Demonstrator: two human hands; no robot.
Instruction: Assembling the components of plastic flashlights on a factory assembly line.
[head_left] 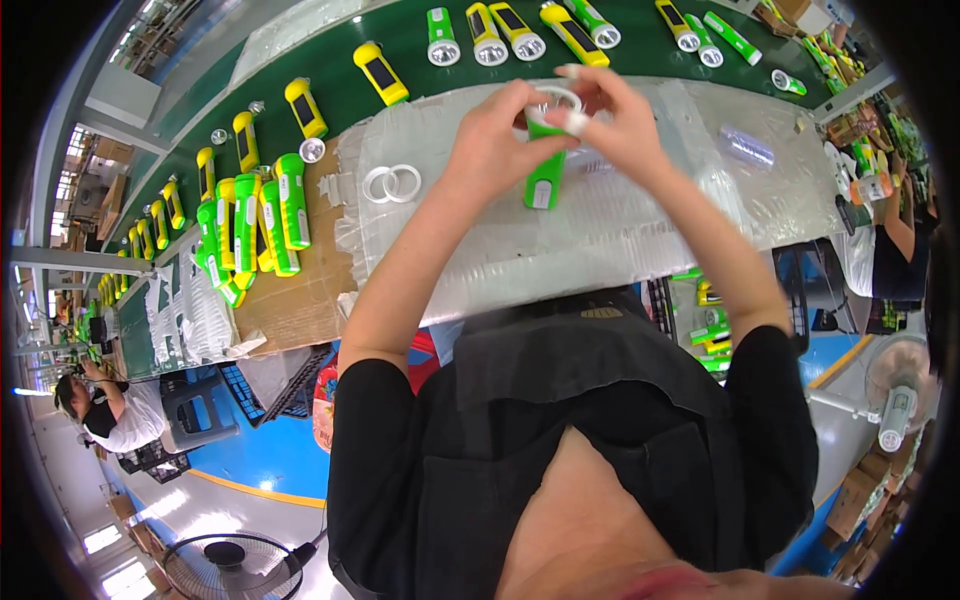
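Observation:
A green flashlight (541,185) stands head up over the plastic-covered bench, its lower body showing beneath my hands. Around its head my left hand (500,140) is closed, fingers curled at the rim. A white ring (560,97) sits at the top of the head, and my right hand (622,118) grips it from the other side. White covers wrap some right fingertips, and that hand is slightly blurred. Whether the ring is seated on the head or just touching it, I cannot tell. To the left lie two loose white rings (403,184), overlapping on the plastic sheet.
A pile of green and yellow flashlights (245,220) lies on cardboard (290,300) at the left. More flashlights (380,75) line the green belt (330,60) along the far side. A clear plastic cylinder (747,147) rests at the right. A crate of flashlights (712,325) is below the bench.

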